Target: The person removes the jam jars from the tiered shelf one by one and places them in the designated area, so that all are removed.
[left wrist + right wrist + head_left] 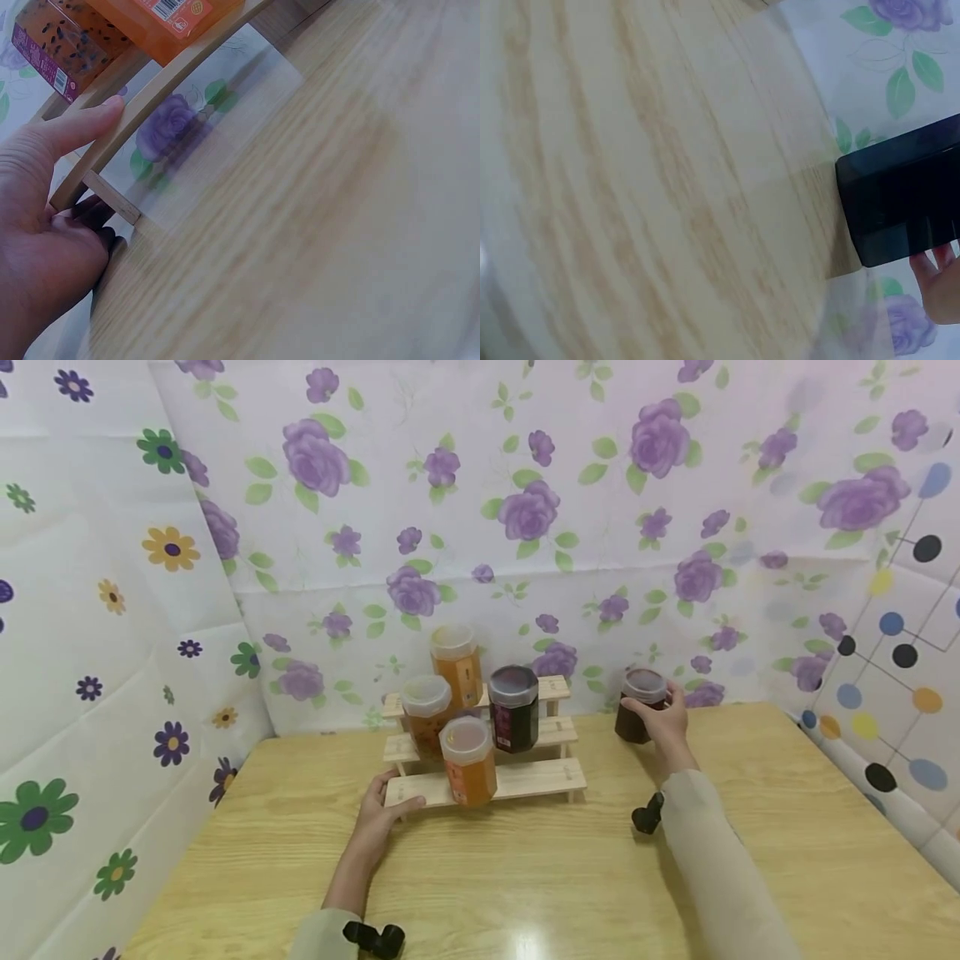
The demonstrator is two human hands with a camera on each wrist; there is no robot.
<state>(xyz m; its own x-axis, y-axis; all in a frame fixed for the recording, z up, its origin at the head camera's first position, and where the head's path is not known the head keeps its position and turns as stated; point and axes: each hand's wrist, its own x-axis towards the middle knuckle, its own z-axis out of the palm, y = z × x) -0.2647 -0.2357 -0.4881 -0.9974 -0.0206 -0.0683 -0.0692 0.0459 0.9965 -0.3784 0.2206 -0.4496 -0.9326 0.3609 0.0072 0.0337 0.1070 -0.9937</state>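
Note:
My left hand (378,810) grips the left end of the lowest step of a wooden tiered rack (540,778). In the left wrist view the thumb lies on top of that step (169,75) and the fingers are underneath, partly hidden. To the right of the rack, my right hand (663,722) holds a dark jar (637,718) with a clear lid, thumb and fingers around its side. In the right wrist view the jar (900,202) shows at the right edge, with some fingertips (926,270) against it; most of the hand is out of that view.
On the rack stand an orange jar (468,768) on the lowest step, a seeded amber jar (426,727) and a dark jar (515,714) mid-rack, and a tall orange jar (459,672) on top. A flowered cloth (480,527) hangs behind the wooden table (517,877).

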